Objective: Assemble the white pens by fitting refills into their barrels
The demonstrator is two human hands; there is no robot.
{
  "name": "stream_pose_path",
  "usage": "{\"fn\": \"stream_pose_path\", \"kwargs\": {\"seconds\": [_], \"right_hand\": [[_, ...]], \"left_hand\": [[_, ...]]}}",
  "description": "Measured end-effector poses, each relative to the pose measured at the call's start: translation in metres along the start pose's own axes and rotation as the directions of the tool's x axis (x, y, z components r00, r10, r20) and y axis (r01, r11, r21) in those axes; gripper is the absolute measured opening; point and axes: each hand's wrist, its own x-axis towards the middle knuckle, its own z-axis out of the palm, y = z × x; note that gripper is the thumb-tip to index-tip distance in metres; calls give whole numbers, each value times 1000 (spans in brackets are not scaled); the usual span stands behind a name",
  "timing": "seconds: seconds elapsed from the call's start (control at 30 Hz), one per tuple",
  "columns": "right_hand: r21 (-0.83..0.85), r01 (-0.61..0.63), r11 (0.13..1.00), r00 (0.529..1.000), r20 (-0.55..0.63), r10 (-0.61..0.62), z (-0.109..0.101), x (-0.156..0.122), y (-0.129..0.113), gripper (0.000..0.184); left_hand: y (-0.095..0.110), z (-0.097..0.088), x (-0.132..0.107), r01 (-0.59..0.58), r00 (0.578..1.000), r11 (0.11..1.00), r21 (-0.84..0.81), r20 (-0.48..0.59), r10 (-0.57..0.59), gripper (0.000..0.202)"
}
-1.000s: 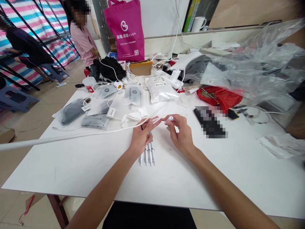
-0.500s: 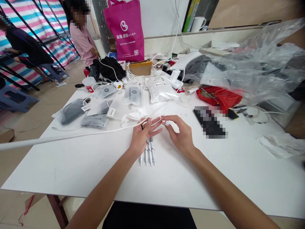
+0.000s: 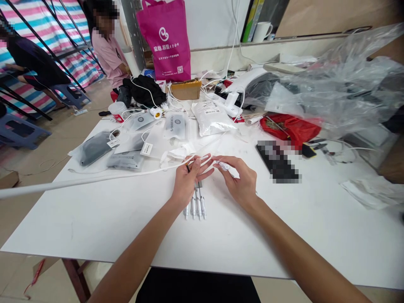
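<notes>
My right hand (image 3: 241,179) is closed round a white and clear pen (image 3: 224,166), held by thumb and fingertips. A short end of it shows beyond the palm. Facing it, my left hand (image 3: 188,179) pinches with thumb and forefinger, its other fingers extended. A small pale piece seems to sit at those fingertips, too small to name. The two hands' fingertips nearly meet. Several clear pens (image 3: 199,208) lie side by side under my left hand, their upper ends partly hidden by it. A black ring is on a left finger.
Frosted pouches (image 3: 126,159) and a white parcel (image 3: 212,118) lie beyond my hands on the white table (image 3: 126,235). A dark, blurred-out flat object (image 3: 277,162) is to the right, near a red bag (image 3: 303,131). A white cable (image 3: 94,182) crosses from the left.
The right hand has turned slightly and shifted a little right and down, showing more of the pen. My left hand stays almost in place.
</notes>
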Motion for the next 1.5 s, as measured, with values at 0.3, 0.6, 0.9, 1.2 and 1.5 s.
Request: {"fn": "stream_pose_path", "kwargs": {"seconds": [0.3, 0.6, 0.9, 1.2, 1.5], "right_hand": [[7, 9, 1000, 1000, -6, -9, 0, 0, -2, 20], [28, 2, 1000, 1000, -23, -1, 0, 1, -1, 20], [15, 9, 1000, 999, -35, -9, 0, -1, -2, 22], [-3, 4, 1000, 1000, -19, -4, 0, -2, -4, 22], [-11, 14, 1000, 1000, -26, -14, 0, -3, -3, 23]], "left_hand": [[0, -1, 0, -1, 1000, 1000, 4, 16, 1, 39], [-4, -3, 0, 8, 1000, 1000, -13, 27, -8, 38], [-4, -3, 0, 8, 999, 1000, -4, 39, -8, 36], [-5, -3, 0, 18, 1000, 1000, 5, 24, -19, 40], [-6, -4, 0, 21, 999, 1000, 13, 26, -22, 39]]}}
